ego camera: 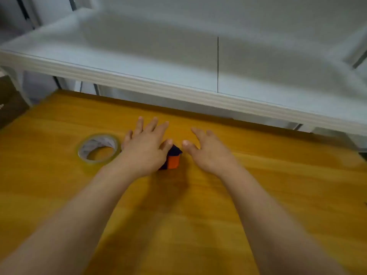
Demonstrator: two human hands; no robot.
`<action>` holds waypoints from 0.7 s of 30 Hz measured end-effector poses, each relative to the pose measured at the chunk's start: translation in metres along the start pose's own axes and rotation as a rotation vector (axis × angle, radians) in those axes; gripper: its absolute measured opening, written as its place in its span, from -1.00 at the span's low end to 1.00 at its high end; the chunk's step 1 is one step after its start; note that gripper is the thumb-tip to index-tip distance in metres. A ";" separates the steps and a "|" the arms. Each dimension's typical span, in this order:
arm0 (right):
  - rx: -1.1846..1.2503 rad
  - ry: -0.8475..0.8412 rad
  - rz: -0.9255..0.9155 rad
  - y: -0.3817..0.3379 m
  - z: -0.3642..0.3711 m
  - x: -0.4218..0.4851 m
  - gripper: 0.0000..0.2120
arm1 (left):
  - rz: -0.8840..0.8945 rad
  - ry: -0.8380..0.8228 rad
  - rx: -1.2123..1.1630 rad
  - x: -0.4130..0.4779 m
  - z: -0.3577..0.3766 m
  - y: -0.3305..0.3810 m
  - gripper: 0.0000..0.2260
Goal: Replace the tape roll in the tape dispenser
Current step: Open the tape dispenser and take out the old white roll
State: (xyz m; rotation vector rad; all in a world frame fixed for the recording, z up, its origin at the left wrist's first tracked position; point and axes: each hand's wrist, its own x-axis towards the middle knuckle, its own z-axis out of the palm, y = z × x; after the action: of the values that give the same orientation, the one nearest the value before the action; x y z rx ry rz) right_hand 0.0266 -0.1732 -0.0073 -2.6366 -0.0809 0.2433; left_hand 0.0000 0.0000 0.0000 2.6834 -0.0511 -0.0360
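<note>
Your left hand is spread wide over the blue and orange tape dispenser, and your right hand is open just beside it. The tape roll lies flat on the wooden table, near your left hand.

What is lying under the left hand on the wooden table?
A dark blue and orange object, probably the tape dispenser, shows from under the left hand. The hand covers the rest of it, so its full shape cannot be seen.
</note>
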 end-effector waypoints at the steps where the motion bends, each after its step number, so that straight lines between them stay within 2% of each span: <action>1: 0.014 0.023 -0.016 0.001 0.006 -0.002 -0.35 | -0.018 0.031 0.012 -0.006 0.005 -0.004 -0.48; 6: 0.108 0.187 -0.112 0.001 0.029 -0.025 -0.38 | -0.050 0.179 -0.045 -0.041 0.028 -0.026 -0.46; 13: 0.208 0.251 -0.072 -0.002 0.052 -0.061 -0.42 | -0.008 0.298 0.030 -0.055 0.039 -0.041 -0.43; 21: 0.341 0.338 -0.043 -0.002 0.068 -0.073 -0.47 | -0.026 0.313 0.100 -0.049 0.050 -0.047 -0.33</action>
State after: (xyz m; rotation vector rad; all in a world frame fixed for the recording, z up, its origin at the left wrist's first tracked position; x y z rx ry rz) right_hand -0.0576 -0.1474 -0.0536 -2.2961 0.0169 -0.1897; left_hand -0.0489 0.0221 -0.0647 2.7550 0.0827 0.3874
